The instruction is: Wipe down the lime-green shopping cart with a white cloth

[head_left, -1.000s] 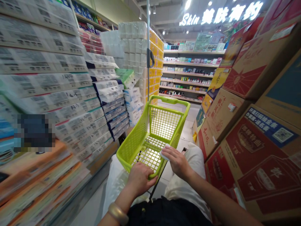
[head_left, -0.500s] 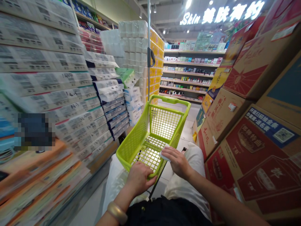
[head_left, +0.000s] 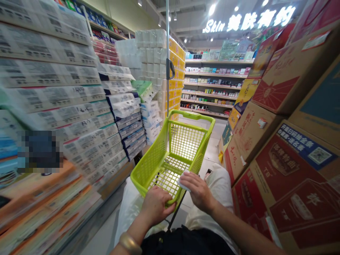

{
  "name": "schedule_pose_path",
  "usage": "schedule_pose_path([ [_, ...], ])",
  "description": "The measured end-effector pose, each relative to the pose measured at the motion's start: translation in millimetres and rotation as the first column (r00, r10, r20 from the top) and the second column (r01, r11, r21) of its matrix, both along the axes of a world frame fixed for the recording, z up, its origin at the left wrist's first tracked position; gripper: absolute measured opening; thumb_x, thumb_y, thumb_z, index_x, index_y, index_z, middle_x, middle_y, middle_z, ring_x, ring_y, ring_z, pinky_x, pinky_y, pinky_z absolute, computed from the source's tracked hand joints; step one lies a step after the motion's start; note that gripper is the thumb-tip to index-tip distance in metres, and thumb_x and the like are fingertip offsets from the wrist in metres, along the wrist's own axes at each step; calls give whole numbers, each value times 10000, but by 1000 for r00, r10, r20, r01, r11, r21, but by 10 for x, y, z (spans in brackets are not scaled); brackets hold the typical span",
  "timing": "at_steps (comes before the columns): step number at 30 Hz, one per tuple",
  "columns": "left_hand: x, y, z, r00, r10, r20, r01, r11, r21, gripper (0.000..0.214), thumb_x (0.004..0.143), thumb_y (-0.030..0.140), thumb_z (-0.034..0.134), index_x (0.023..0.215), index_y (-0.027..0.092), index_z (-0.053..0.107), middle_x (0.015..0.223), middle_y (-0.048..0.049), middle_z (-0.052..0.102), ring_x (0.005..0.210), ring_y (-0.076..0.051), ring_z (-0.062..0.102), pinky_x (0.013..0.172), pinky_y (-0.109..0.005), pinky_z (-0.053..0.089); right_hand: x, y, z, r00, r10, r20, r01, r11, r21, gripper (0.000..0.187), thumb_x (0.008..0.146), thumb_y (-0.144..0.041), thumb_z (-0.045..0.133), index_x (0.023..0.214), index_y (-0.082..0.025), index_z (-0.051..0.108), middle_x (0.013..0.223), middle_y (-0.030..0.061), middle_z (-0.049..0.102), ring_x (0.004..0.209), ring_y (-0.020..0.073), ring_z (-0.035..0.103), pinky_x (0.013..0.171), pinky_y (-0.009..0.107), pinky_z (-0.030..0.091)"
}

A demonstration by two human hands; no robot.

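Note:
A lime-green plastic shopping basket point(head_left: 159, 157) rests on my lap in a narrow shop aisle, with nothing visible inside it. My left hand point(head_left: 156, 206) is closed over the basket's near rim. My right hand point(head_left: 198, 190) lies on the right near corner of the rim, fingers pressed down on a small white cloth or tissue point(head_left: 182, 183). A bracelet shows on my left wrist.
Stacked tissue packs point(head_left: 79, 117) wall the left side. Cardboard cartons point(head_left: 278, 141) are piled high on the right. A thin metal pole with a black handle point(head_left: 168, 67) rises behind the basket. Shelves of small goods point(head_left: 212, 88) stand at the aisle's far end under a lit sign.
My right hand with the white cloth has slid slightly left and toward me along the rim. The view has tipped a little; my left hand keeps its grip.

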State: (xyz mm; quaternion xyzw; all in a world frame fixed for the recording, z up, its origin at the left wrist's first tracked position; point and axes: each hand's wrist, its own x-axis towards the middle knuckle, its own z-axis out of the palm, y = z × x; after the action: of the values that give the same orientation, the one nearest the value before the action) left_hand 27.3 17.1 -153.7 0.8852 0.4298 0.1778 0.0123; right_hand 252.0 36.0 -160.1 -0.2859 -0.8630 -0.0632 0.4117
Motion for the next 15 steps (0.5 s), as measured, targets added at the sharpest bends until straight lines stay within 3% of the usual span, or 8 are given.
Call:
schedule_pose_path([
  [4, -13, -9, 5, 1000, -22, 10, 22, 1000, -12, 226, 839, 369, 600, 677, 225, 664, 673, -1, 705, 666, -154, 609, 690, -302, 360, -77, -130, -60, 984, 149, 93, -151, 988, 11, 401, 954, -88, 420, 1307, -192, 580, 1250, 81, 693, 1322, 193, 529, 1107, 418, 462],
  [9, -21, -25, 0, 1000, 7, -6, -7, 1000, -28, 286, 836, 366, 605, 597, 210, 605, 629, 5, 677, 659, -157, 604, 687, -319, 348, 16, 14, -20, 996, -62, -66, 63, 998, 12, 457, 939, -41, 399, 1293, -243, 606, 1210, 59, 714, 1277, 195, 575, 1075, 439, 493],
  [11, -20, -26, -16, 1000, 12, -2, -12, 999, -30, 279, 827, 366, 615, 596, 209, 602, 628, 7, 675, 659, -159, 604, 685, -324, 341, -26, -29, -38, 991, -80, -103, 80, 997, 3, 470, 927, -43, 401, 1297, -249, 606, 1199, 60, 719, 1266, 202, 585, 1074, 452, 494],
  [15, -26, -28, -47, 1000, 7, 28, -6, 1000, -29, 178, 803, 348, 635, 678, 221, 643, 681, 10, 699, 678, -164, 609, 697, -330, 340, -196, -244, -146, 997, 75, -32, -75, 997, 15, 438, 925, -102, 444, 1320, -232, 582, 1216, 73, 711, 1272, 213, 580, 1067, 429, 502],
])
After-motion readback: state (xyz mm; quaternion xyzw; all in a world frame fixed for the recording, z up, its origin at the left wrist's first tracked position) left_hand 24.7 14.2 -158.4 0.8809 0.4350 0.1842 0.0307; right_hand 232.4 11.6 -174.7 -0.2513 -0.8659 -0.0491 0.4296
